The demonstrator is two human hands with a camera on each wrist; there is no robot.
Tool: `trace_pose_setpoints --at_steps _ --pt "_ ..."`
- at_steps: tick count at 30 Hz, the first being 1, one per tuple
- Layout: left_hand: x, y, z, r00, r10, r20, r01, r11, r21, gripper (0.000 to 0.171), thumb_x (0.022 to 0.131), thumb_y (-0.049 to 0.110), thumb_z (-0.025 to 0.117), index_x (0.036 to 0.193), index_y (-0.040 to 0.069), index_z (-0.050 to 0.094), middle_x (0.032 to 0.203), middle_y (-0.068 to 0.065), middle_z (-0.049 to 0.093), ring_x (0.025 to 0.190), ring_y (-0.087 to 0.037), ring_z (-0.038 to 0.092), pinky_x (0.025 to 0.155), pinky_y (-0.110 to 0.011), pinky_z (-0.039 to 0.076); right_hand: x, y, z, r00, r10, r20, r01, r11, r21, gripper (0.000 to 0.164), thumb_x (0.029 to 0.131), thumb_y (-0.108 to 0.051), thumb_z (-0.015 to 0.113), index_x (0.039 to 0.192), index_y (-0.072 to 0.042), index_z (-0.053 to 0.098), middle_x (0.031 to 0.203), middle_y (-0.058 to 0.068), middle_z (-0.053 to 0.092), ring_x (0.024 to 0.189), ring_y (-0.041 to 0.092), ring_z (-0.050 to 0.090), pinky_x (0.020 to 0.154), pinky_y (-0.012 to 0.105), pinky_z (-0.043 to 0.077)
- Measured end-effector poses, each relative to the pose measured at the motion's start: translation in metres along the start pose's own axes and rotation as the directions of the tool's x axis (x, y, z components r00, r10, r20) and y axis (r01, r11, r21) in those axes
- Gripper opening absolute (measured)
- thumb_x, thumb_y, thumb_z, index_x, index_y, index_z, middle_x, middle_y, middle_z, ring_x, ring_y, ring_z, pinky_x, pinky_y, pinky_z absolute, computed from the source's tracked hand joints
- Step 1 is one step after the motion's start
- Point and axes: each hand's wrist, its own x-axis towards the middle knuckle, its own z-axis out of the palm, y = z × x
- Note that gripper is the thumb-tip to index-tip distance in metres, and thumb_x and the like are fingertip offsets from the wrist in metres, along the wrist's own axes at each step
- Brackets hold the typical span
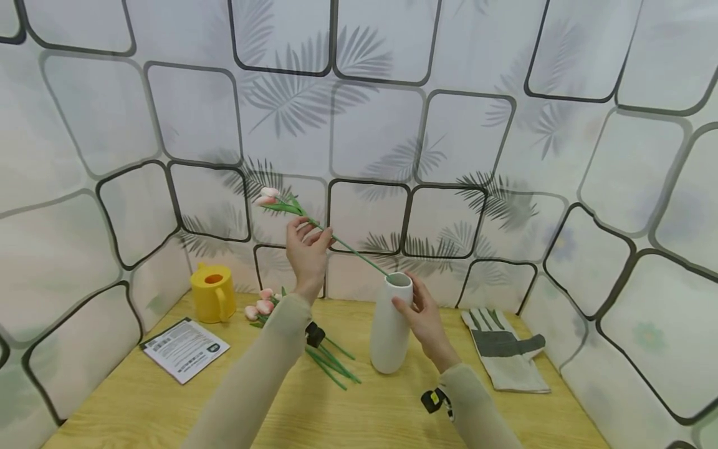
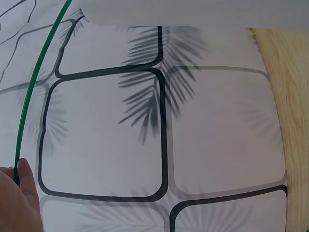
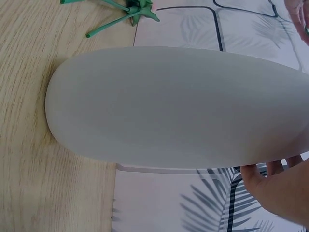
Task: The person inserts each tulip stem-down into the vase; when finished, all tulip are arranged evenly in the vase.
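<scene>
A pink-and-white artificial tulip (image 1: 353, 251) slants down to the right, its blossoms up at the left. My left hand (image 1: 308, 252) pinches its green stem just below the leaves, and the stem's lower end is at the mouth of a tall white vase (image 1: 391, 330). The vase stands upright on the table, and my right hand (image 1: 423, 312) grips it near the rim from the right side. In the right wrist view the vase body fills the middle, with the fingers (image 3: 253, 176) against its side. More tulips (image 1: 331, 362) lie on the table beneath my left forearm, which hides part of them.
A yellow watering can (image 1: 213, 294) stands at the back left, with a printed booklet (image 1: 185, 349) in front of it. A grey-and-white work glove (image 1: 505, 352) lies right of the vase. Patterned fabric walls (image 1: 370, 143) rise behind the wooden table (image 1: 348, 418) and at both sides.
</scene>
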Motion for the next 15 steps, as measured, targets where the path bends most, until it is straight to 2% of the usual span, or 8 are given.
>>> trace_pose_setpoints --at_steps 6,12,15 --pt "-0.006 -0.007 0.006 0.999 0.011 0.043 -0.014 0.997 0.078 0.047 0.085 -0.005 0.072 0.125 0.005 0.051 0.118 -0.017 0.061 0.083 -0.018 0.066 0.071 -0.035 0.062 -0.001 -0.001 0.001 1.0 0.016 0.003 -0.016 1.0 0.004 0.062 0.094 -0.026 0.067 0.148 -0.029 0.038 0.15 0.006 0.044 0.137 0.03 0.042 0.116 0.059 0.028" --pt "-0.018 -0.018 0.014 0.989 0.08 0.126 -0.101 0.979 0.174 0.039 0.089 0.001 0.069 0.124 0.009 0.053 0.118 -0.011 0.065 0.09 -0.028 0.069 0.072 -0.042 0.061 -0.001 -0.001 0.0 1.0 0.02 0.001 -0.02 1.0 0.0 0.062 0.094 -0.026 0.068 0.148 -0.029 0.038 0.15 0.006 0.044 0.137 0.03 0.043 0.115 0.059 0.03" --pt "-0.024 -0.022 0.019 0.981 0.109 0.159 -0.141 0.969 0.205 0.036 0.09 0.002 0.068 0.123 0.009 0.054 0.116 -0.011 0.066 0.089 -0.027 0.069 0.072 -0.042 0.061 0.0 -0.001 0.0 1.0 0.017 -0.002 -0.017 1.0 0.001 0.063 0.094 -0.026 0.068 0.148 -0.028 0.038 0.15 0.006 0.044 0.137 0.031 0.043 0.115 0.059 0.03"
